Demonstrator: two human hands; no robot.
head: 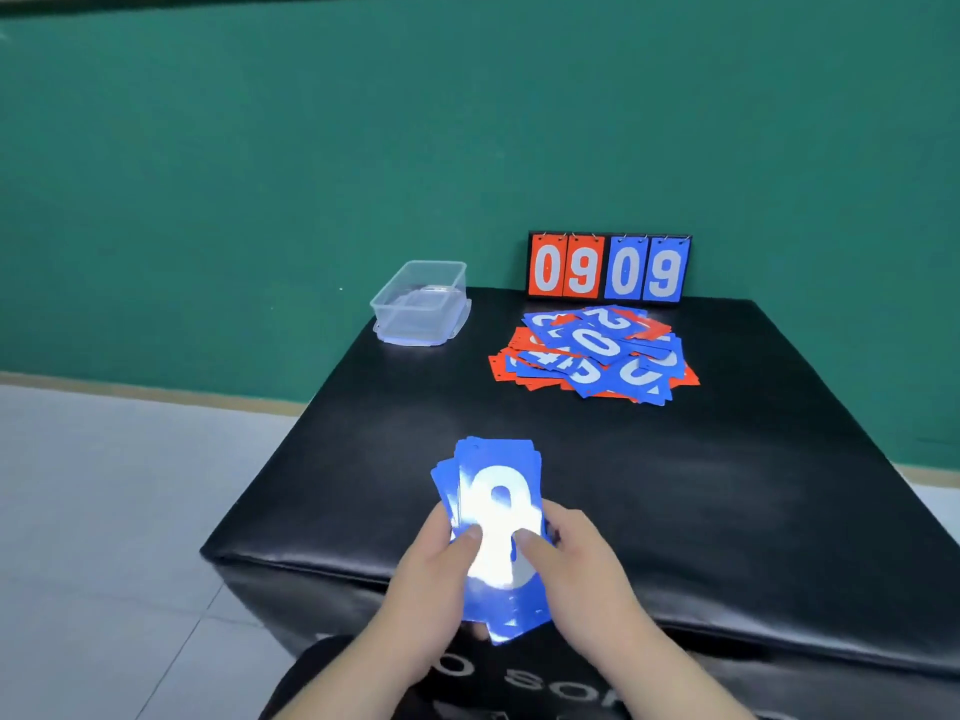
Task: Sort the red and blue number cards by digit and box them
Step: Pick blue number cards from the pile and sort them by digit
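A black padded block (pixel 727 485) before a green wall (pixel 260 148), pale floor (pixel 104 485) left of the left hand (pixel 431 569).
It and the right hand (pixel 576 558) together grip one blue card stack (pixel 498 475).

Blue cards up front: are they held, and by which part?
Yes. Both hands grip the blue card stack at its near half: left hand on its left edge, right hand on its right.

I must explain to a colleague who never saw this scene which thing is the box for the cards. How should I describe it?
Look at the black table before the green wall. At its far left corner, left of the scoreboard and the loose card pile, stands the clear plastic box. It alone is see-through; its neighbours are red and blue.
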